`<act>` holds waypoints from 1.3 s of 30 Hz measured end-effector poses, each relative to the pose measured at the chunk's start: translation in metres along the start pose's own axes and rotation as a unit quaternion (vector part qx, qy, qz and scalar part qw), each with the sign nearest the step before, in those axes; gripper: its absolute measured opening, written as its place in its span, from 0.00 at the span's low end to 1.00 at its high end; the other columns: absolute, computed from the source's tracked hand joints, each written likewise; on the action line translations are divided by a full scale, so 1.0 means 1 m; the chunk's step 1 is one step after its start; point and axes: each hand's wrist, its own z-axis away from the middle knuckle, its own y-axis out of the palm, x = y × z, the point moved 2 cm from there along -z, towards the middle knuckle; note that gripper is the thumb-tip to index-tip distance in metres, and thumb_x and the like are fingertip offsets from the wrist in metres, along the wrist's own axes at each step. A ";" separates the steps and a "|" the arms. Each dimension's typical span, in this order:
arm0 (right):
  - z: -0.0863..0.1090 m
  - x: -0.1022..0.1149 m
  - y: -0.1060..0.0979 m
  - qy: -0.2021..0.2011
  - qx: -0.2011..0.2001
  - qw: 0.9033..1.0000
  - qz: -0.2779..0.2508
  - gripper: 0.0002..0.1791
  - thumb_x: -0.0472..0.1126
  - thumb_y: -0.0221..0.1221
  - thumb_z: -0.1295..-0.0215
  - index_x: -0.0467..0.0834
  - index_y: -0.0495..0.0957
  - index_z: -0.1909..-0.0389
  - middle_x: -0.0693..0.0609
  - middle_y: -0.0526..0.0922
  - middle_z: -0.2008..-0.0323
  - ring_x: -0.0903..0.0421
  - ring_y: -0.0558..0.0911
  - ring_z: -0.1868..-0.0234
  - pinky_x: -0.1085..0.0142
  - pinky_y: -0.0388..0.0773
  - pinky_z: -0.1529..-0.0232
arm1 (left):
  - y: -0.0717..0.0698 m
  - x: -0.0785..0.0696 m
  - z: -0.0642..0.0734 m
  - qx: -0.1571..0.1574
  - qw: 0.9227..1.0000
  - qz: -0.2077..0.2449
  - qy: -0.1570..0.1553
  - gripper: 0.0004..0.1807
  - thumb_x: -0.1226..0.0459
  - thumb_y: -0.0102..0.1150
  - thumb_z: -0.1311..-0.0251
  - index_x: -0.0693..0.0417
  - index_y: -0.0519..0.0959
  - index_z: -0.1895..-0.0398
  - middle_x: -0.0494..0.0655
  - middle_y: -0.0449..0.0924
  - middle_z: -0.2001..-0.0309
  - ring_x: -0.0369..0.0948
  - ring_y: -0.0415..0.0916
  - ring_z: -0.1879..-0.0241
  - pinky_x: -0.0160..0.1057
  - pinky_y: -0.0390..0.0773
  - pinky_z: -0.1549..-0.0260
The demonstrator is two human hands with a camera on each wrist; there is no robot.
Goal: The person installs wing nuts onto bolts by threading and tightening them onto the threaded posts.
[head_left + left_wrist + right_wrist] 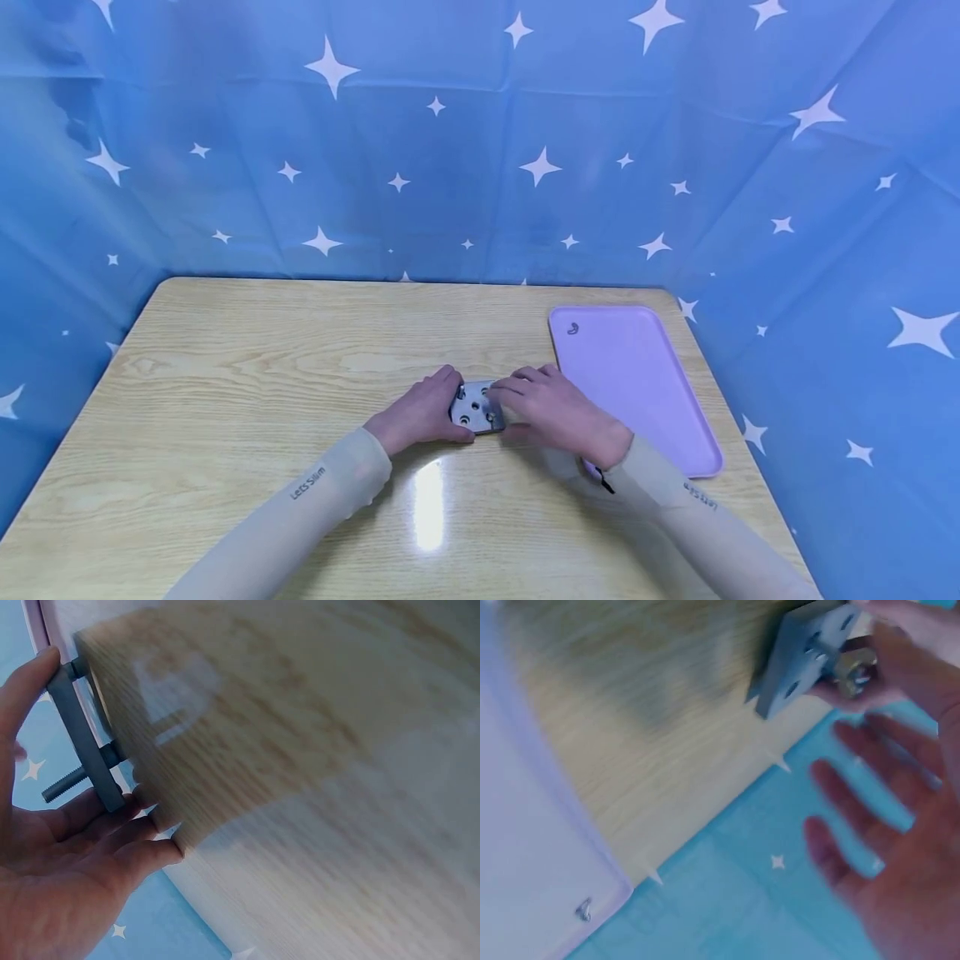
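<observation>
A flat grey metal plate [476, 407] with several holes lies near the middle of the table. My left hand [427, 408] grips its left edge between thumb and fingers. In the left wrist view the plate [86, 739] stands edge-on, with short dark posts on its table side and a threaded bolt [66, 784] sticking out of the other side. My right hand [551, 408] hovers at the right edge of the plate. In the right wrist view its blurred fingers [866, 810] are spread and loosely bent beside a brass-coloured round fitting [855, 673] at the plate.
A purple tray [637, 375] lies to the right, partly behind my right forearm. A small curved metal piece [573, 328] rests in its far left corner. The wood-grain table [300, 358] backs onto a blue star-patterned cloth [450, 192].
</observation>
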 end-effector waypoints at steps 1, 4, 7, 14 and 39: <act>0.000 -0.001 0.000 -0.030 -0.004 1.000 0.005 0.29 0.50 0.76 0.42 0.49 0.82 0.39 0.53 0.84 0.43 0.50 0.81 0.43 0.51 0.77 0.48 | 0.000 0.001 0.000 0.003 1.000 -0.002 -0.001 0.37 0.49 0.81 0.52 0.58 0.73 0.46 0.44 0.70 0.56 0.41 0.69 0.62 0.41 0.72 0.61; -0.001 -0.002 0.003 -0.093 -0.022 0.995 0.027 0.22 0.41 0.74 0.40 0.52 0.84 0.45 0.57 0.85 0.44 0.53 0.80 0.43 0.53 0.77 0.48 | 0.000 0.002 0.000 0.006 1.000 -0.002 0.000 0.37 0.48 0.81 0.52 0.59 0.73 0.46 0.45 0.70 0.55 0.41 0.69 0.62 0.41 0.72 0.61; -0.002 -0.001 0.005 -0.111 -0.039 0.992 0.045 0.15 0.39 0.72 0.38 0.53 0.87 0.51 0.59 0.86 0.49 0.54 0.81 0.47 0.55 0.77 0.50 | 0.001 0.002 -0.001 0.007 1.000 0.002 0.005 0.38 0.48 0.81 0.51 0.59 0.73 0.45 0.45 0.70 0.55 0.41 0.69 0.62 0.41 0.71 0.62; -0.008 0.003 0.008 -0.099 -0.060 0.991 0.063 0.06 0.39 0.72 0.38 0.54 0.87 0.63 0.61 0.86 0.60 0.56 0.80 0.57 0.60 0.71 0.58 | 0.001 0.002 -0.001 0.009 1.000 -0.002 -0.001 0.39 0.48 0.81 0.51 0.59 0.72 0.44 0.45 0.70 0.54 0.41 0.69 0.62 0.40 0.71 0.61; -0.017 0.020 0.021 0.117 -0.053 0.990 -0.065 0.09 0.44 0.68 0.32 0.45 0.82 0.70 0.57 0.76 0.79 0.60 0.72 0.79 0.65 0.70 0.79 | 0.000 0.001 0.003 -0.014 1.000 -0.002 0.008 0.36 0.50 0.82 0.53 0.59 0.73 0.49 0.46 0.70 0.56 0.42 0.68 0.63 0.42 0.72 0.62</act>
